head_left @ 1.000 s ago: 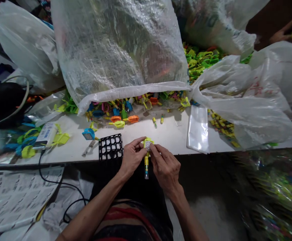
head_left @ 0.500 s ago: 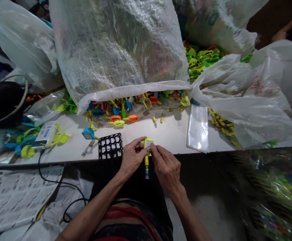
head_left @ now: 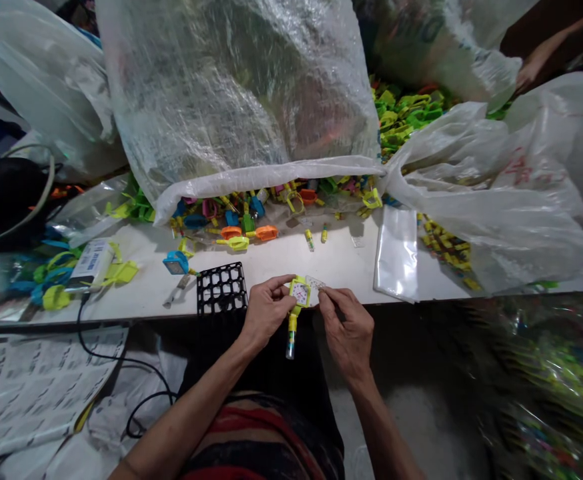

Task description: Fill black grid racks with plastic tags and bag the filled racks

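Observation:
Between the thumb and fingers of my left hand (head_left: 266, 313) is a yellow toy watch (head_left: 300, 293) with a white dial facing up. From its lower end hangs a yellow piece with a clear-tipped tube (head_left: 290, 341). My right hand (head_left: 349, 327) pinches a small clear plastic piece (head_left: 315, 283) just right of the dial. Left of my hands, a black grid rack (head_left: 221, 270) lies at the table edge, with a blue toy watch (head_left: 176, 263) beside it. Two small capped tubes (head_left: 310, 240) lie beyond my hands on the white table (head_left: 281, 260).
A large plastic bag (head_left: 241, 87) covers a pile of colourful toy watches (head_left: 246, 223). Flat clear bags (head_left: 396, 253) lie on the right, near an open bag (head_left: 496, 227) with yellow pieces. A white device (head_left: 91, 263) trails a cable. Another person's arm (head_left: 546, 57) shows at upper right.
My right hand has moved right, away from the watch, with the clear piece in its fingers. The dial now shows uncovered; my left hand has hardly moved.

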The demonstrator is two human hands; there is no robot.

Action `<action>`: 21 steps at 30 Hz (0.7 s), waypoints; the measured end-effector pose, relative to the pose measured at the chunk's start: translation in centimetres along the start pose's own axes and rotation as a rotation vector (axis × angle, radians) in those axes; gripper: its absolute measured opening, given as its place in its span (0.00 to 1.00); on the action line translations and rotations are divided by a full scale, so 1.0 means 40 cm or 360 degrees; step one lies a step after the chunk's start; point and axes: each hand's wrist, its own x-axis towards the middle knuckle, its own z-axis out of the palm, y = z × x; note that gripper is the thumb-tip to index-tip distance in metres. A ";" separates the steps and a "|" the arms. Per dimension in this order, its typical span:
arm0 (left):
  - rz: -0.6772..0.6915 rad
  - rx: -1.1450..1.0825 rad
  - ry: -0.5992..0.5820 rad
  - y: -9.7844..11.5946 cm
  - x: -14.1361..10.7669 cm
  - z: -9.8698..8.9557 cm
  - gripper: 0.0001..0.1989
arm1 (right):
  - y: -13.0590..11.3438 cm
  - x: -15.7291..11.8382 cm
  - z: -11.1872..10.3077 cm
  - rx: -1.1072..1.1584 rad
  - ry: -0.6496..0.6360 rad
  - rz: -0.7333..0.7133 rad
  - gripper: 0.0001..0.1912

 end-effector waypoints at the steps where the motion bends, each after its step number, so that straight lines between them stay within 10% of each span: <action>1: 0.0004 0.0001 0.0000 -0.002 0.000 0.000 0.22 | 0.000 0.000 0.001 -0.0008 0.0007 -0.0013 0.08; 21: 0.0068 0.0029 0.0119 -0.027 0.019 0.002 0.14 | 0.003 -0.015 0.006 -0.0451 -0.0101 -0.0531 0.08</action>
